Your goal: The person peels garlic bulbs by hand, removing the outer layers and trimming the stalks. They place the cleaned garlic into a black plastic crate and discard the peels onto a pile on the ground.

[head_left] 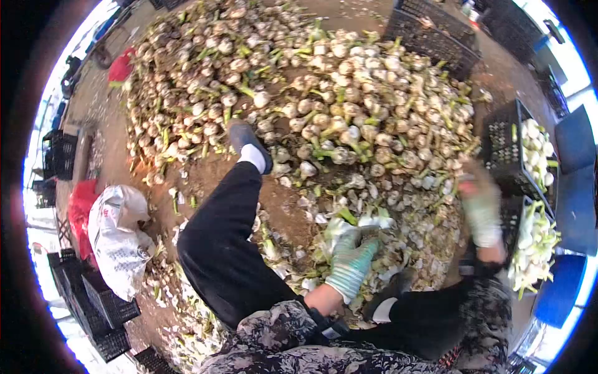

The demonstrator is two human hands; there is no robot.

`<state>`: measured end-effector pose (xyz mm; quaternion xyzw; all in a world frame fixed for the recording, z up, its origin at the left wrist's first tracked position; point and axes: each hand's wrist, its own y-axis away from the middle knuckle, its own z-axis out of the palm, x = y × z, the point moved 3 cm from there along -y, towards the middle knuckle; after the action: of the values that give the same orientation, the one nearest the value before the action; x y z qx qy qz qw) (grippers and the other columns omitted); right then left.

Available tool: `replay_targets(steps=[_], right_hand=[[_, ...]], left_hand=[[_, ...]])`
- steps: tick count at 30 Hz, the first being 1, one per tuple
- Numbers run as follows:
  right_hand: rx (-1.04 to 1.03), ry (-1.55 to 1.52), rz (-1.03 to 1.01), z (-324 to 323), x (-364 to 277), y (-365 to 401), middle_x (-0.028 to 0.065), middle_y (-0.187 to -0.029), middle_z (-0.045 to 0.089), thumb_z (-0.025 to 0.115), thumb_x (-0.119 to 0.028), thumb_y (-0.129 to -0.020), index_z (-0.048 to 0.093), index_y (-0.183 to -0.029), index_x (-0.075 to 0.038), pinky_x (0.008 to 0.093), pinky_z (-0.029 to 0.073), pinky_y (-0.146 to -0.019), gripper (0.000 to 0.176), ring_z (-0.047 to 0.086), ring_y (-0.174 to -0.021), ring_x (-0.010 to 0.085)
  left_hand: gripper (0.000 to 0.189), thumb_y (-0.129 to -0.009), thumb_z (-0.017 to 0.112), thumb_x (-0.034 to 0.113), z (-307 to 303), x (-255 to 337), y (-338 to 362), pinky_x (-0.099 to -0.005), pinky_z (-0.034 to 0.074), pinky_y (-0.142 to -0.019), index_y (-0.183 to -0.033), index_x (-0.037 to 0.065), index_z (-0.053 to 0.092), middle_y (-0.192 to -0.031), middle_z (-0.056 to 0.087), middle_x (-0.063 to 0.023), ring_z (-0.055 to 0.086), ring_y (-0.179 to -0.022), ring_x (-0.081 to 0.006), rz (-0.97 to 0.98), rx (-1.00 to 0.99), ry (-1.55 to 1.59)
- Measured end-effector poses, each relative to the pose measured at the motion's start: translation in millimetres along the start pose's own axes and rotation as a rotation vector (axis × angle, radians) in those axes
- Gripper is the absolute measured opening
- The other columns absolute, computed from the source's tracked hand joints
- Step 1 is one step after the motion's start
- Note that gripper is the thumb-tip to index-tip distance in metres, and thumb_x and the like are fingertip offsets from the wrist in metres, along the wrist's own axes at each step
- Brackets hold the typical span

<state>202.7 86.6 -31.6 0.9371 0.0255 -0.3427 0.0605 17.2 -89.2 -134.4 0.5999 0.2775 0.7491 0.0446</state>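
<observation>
My left hand (352, 260), in a white and green striped knit glove, is low over the peelings in front of me. Its fingers are closed around a pale garlic bulb (335, 232), partly covered by the hand. My right hand (481, 209), gloved alike, is smeared by motion beside the crates on the right. A reddish spot shows at its fingers; what it belongs to is too blurred to name. Ahead of both hands spreads a large heap of garlic bulbs (349, 93) with short green stems, many still soiled.
Black crates with cleaned white garlic (536, 156) and trimmed garlic (532, 246) stand at right. Another black crate (430, 37) is behind the heap. A white sack (118, 240) and stacked crates (103, 302) are at left. My shod foot (249, 143) rests at the heap's edge.
</observation>
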Motion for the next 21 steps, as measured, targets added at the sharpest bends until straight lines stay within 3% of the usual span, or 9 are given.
replay_targets(steps=[1,2,4,7,10,13,17,19,21], right_hand=[[-0.258,-0.176,0.043,53.6,-27.3,3.0,0.012,-0.114,0.055,0.057,-0.006,-0.078,0.052,-0.116,-0.004,0.0295,0.045,-0.084,0.038,0.057,-0.097,0.0227],[-0.35,0.155,-0.298,112.1,-30.5,-5.5,0.0136,-0.118,0.052,0.058,-0.005,-0.077,0.052,-0.116,-0.005,0.0311,0.044,-0.087,0.039,0.054,-0.103,0.0223],[-0.659,0.042,-0.178,201.7,-72.3,-1.4,0.0116,-0.122,0.049,0.061,-0.012,-0.076,0.051,-0.117,-0.01,0.0336,0.039,-0.093,0.043,0.051,-0.107,0.0301],[-0.471,0.476,-0.864,347.0,-69.1,-5.8,0.0139,-0.123,0.047,0.058,-0.007,-0.072,0.044,-0.121,-0.012,0.042,0.047,-0.078,0.051,0.054,-0.099,0.0302],[-0.513,0.714,-0.754,399.0,-76.1,-11.5,0.0161,-0.117,0.052,0.056,-0.006,-0.074,0.046,-0.119,-0.011,0.0419,0.049,-0.074,0.047,0.058,-0.092,0.03],[-0.587,0.439,-0.362,379.1,-75.8,-25.0,0.0175,-0.096,0.061,0.056,-0.003,-0.075,0.053,-0.109,-0.007,0.0384,0.047,-0.08,0.034,0.058,-0.093,0.0297],[-0.787,-1.024,0.394,322.3,6.8,-33.2,0.0138,-0.102,0.06,0.053,-0.008,-0.081,0.05,-0.114,-0.008,0.0391,0.047,-0.078,0.034,0.059,-0.093,0.0284],[-0.737,-1.419,0.575,244.5,10.7,-6.1,0.0053,-0.099,0.059,0.056,-0.006,-0.079,0.049,-0.113,-0.001,0.0266,0.048,-0.076,0.035,0.058,-0.087,0.0164],[-0.66,-1.403,0.79,154.0,-39.0,36.3,0.0062,-0.102,0.059,0.057,-0.009,-0.08,0.049,-0.114,-0.003,0.0277,0.05,-0.076,0.036,0.058,-0.093,0.0172]], left_hand=[[0.027,-0.08,0.055,0.008,-7.5,6.7,-1.2,-0.0238,0.045,-0.072,-0.106,0.0,0.056,-0.092,0.06,-0.0045,0.054,-0.079,-0.011,-0.051,0.057,0.102],[0.027,-0.08,0.055,0.008,-14.9,14.0,-2.2,-0.0238,0.045,-0.072,-0.106,0.0,0.056,-0.092,0.06,-0.0045,0.054,-0.079,-0.011,-0.052,0.074,0.103],[0.028,-0.081,0.053,0.007,-31.0,24.3,-1.9,-0.0244,0.045,-0.071,-0.108,-0.001,0.055,-0.091,0.06,-0.0049,0.055,-0.077,-0.0117,-0.129,0.192,0.357],[0.028,-0.082,0.052,0.007,-50.1,36.9,-8.7,-0.0248,0.045,-0.072,-0.109,-0.002,0.054,-0.092,0.06,-0.0056,0.056,-0.078,-0.0125,-0.21,0.301,0.491],[0.028,-0.084,0.051,0.009,-56.6,40.7,-12.7,-0.0252,0.044,-0.077,-0.109,-0.003,0.053,-0.098,0.059,-0.0076,0.055,-0.083,-0.0138,-0.195,0.319,0.447],[0.028,-0.084,0.05,0.008,-61.1,48.1,-15.1,-0.0252,0.044,-0.077,-0.11,-0.002,0.052,-0.099,0.059,-0.0075,0.056,-0.082,-0.0141,-0.178,0.358,0.532],[0.029,-0.084,0.05,0.008,-62.1,51.3,-12.0,-0.0256,0.045,-0.071,-0.111,-0.001,0.051,-0.094,0.059,-0.007,0.056,-0.078,-0.0132,-0.192,0.362,0.602],[0.034,-0.087,0.052,0.019,-57.4,29.3,-13.4,-0.0247,0.047,-0.069,-0.117,0.004,0.048,-0.1,0.056,-0.0047,0.056,-0.081,-0.0123,-0.193,0.316,0.634],[0.039,-0.089,0.047,0.033,-42.0,10.2,-20.5,-0.0258,0.047,-0.066,-0.117,0.007,0.049,-0.096,0.057,-0.0043,0.057,-0.076,-0.0131,-0.3,0.176,0.765]])
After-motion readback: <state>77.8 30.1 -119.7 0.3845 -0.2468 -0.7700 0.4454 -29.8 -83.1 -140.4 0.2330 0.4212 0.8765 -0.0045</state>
